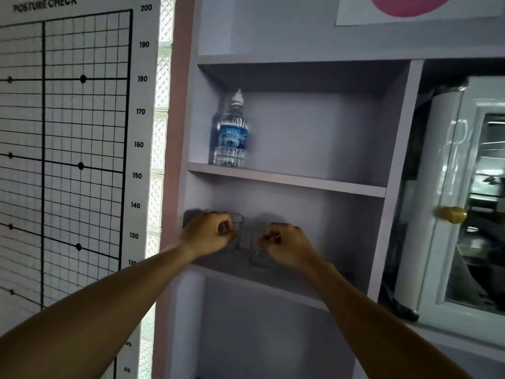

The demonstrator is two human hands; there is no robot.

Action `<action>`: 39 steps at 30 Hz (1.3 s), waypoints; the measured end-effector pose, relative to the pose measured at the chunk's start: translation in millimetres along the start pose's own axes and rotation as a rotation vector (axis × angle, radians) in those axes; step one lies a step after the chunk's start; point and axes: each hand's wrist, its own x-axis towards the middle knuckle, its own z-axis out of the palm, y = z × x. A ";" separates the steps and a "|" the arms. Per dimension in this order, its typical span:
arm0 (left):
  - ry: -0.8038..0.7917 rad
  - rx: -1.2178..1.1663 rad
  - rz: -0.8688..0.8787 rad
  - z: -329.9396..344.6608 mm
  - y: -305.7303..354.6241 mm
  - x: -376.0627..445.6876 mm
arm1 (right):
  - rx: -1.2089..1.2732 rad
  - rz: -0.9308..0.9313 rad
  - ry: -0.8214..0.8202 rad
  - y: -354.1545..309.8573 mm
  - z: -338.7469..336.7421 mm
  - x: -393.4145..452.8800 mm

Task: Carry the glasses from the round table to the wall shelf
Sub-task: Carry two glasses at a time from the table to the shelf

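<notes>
1. My left hand (205, 236) is inside the middle compartment of the wall shelf (287, 179), at its left side, with the fingers curled around a clear glass (237, 228).
2. That glass stands upright; its rim shows above my knuckles, and its base looks to be down on the shelf board, though my hand hides the lower left part.
3. My left grip is closed on this glass, thumb and fingers wrapped around its side.
4. My right hand (284, 246) is just beside the left, also in the middle compartment, nearer the front edge of the board.
5. A second glass (258, 255) sits under and in front of my right hand; it is very faint against the grey shelf, so I can only make out its lower walls and base.
6. My right grip is closed over the top of this second glass, fingers bunched at its rim.
7. The two glasses are near each other and apart, the left one further back.
8. One compartment up, a water bottle (232, 135) with a blue label stands upright near the left wall.
9. A posture chart (68, 132) hangs on the wall to the left of the shelf.
</notes>
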 end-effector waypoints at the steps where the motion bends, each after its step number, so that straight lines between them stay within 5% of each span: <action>1: 0.001 0.016 -0.013 0.7 -1.8 1.1 | 0.016 -0.002 -0.006 1.9 3.9 3.6; 21: -0.041 0.337 -0.115 4.4 -10.5 11.1 | 0.253 0.035 0.160 1.7 60.0 45.2; 28: 0.116 0.244 0.004 20.6 -17.0 0.8 | 0.245 -0.021 0.202 6.0 84.4 47.5; 39: 0.088 0.156 -0.075 50.7 -33.0 4.4 | 0.182 -0.090 0.269 10.3 90.2 52.6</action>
